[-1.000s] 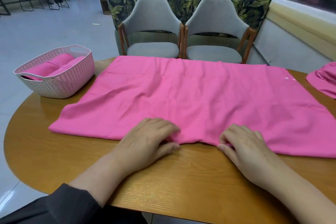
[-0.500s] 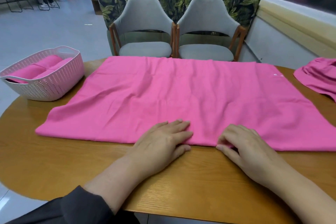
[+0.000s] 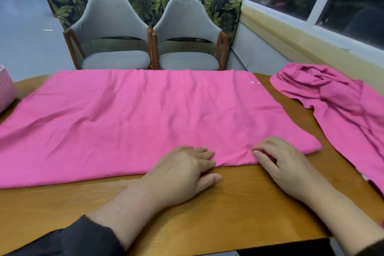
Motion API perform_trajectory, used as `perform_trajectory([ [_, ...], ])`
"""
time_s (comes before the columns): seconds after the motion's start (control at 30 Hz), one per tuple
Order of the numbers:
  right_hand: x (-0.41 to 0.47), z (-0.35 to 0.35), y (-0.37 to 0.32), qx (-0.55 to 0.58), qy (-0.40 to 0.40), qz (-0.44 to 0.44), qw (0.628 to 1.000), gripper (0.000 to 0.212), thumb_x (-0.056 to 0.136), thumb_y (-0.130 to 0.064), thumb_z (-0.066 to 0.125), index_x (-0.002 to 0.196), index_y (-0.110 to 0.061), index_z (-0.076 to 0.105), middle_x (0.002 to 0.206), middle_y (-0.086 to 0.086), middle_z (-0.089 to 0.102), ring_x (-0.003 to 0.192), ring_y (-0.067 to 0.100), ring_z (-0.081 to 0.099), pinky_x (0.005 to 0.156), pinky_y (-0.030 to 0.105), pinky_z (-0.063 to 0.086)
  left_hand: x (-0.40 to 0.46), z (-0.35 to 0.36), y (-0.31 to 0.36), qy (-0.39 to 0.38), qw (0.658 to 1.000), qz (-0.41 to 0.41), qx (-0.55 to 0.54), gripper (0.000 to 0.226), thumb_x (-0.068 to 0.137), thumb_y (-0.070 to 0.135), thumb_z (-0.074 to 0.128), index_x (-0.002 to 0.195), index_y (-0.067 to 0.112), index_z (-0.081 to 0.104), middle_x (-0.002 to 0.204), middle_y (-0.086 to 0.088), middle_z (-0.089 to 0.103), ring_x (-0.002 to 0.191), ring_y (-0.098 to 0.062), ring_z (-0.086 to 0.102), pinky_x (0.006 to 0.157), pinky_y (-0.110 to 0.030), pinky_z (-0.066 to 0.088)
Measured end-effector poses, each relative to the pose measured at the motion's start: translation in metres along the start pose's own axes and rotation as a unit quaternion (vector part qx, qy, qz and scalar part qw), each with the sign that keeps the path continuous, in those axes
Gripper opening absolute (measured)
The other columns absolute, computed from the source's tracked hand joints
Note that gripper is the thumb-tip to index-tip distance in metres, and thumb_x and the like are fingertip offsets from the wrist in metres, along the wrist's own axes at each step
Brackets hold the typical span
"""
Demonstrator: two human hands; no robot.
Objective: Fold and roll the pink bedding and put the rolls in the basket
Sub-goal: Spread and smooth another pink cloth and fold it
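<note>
Left hand (image 3: 182, 169) flat, fingers spread on near hem of pink sheet (image 3: 145, 114); right hand (image 3: 284, 164) curled, fingertips pinching same hem. Soft, creased rectangle spread across wood-grain table (image 3: 228, 203). Crumpled pink cloth (image 3: 336, 97) lying right. Ribbed basket (image 3: 6, 87) at left edge.

Bare wood along the lower frame, cloth over the rest

The wooden table (image 3: 239, 203) lies clear across the lower centre, around both wrists. The flat pink sheet (image 3: 145, 114) covers the middle; a narrow bare strip separates it from the crumpled pink bedding (image 3: 336, 97) at right. A basket (image 3: 6, 87) edges the left; two grey chairs (image 3: 149, 33) block the far side.
</note>
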State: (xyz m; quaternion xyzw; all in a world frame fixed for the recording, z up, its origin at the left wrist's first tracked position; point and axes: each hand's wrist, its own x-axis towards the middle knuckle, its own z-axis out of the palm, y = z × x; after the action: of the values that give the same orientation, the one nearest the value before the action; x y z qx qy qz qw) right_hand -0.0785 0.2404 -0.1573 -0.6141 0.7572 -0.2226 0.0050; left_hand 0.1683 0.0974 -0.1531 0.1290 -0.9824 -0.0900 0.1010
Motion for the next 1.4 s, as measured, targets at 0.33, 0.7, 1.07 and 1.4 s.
perform_trajectory([
  [0.33, -0.027, -0.032, 0.067, -0.052, -0.003, 0.095, 0.994, 0.027, 0.091, -0.028, 0.056, 0.116, -0.033, 0.066, 0.119, -0.023, 0.056, 0.117, 0.007, 0.049, 0.098, 0.038, 0.037, 0.08, 0.028, 0.055, -0.059, 0.995, 0.05, -0.06, 0.054, 0.101, 0.048, 0.048, 0.15, 0.026, 0.044, 0.159, 0.007, 0.035, 0.147, -0.003, 0.028, 0.124, -0.03, 0.016],
  [0.7, -0.018, -0.035, 0.101, -0.028, 0.149, 0.109, 0.982, 0.012, 0.093, -0.01, 0.059, 0.098, -0.018, 0.067, 0.104, -0.008, 0.057, 0.101, 0.017, 0.053, 0.09, 0.038, 0.043, 0.114, 0.049, 0.068, 0.017, 0.999, 0.007, -0.026, 0.044, 0.098, 0.048, 0.046, 0.129, 0.022, 0.063, 0.146, 0.001, 0.055, 0.135, -0.012, 0.049, 0.115, -0.035, 0.036],
  [1.07, 0.05, -0.05, 0.069, 0.288, 0.184, 0.11, 0.933, 0.024, 0.092, -0.005, 0.059, 0.095, -0.028, 0.064, 0.103, -0.014, 0.07, 0.101, 0.001, 0.062, 0.085, 0.016, 0.047, 0.129, 0.013, 0.045, 0.165, 0.943, -0.174, -0.231, 0.012, 0.1, 0.031, 0.053, 0.092, 0.026, 0.06, 0.068, 0.006, 0.061, 0.071, -0.017, 0.058, 0.065, -0.035, 0.039],
  [1.4, 0.166, -0.019, 0.046, 0.206, 0.139, 0.046, 0.968, 0.015, 0.094, -0.013, 0.064, 0.094, -0.027, 0.068, 0.094, -0.006, 0.07, 0.089, 0.012, 0.061, 0.079, 0.023, 0.045, 0.14, -0.026, -0.036, 0.085, 0.944, -0.223, -0.229, 0.021, 0.1, 0.045, 0.051, 0.107, 0.031, 0.066, 0.077, 0.011, 0.066, 0.073, -0.008, 0.062, 0.069, -0.028, 0.045],
])
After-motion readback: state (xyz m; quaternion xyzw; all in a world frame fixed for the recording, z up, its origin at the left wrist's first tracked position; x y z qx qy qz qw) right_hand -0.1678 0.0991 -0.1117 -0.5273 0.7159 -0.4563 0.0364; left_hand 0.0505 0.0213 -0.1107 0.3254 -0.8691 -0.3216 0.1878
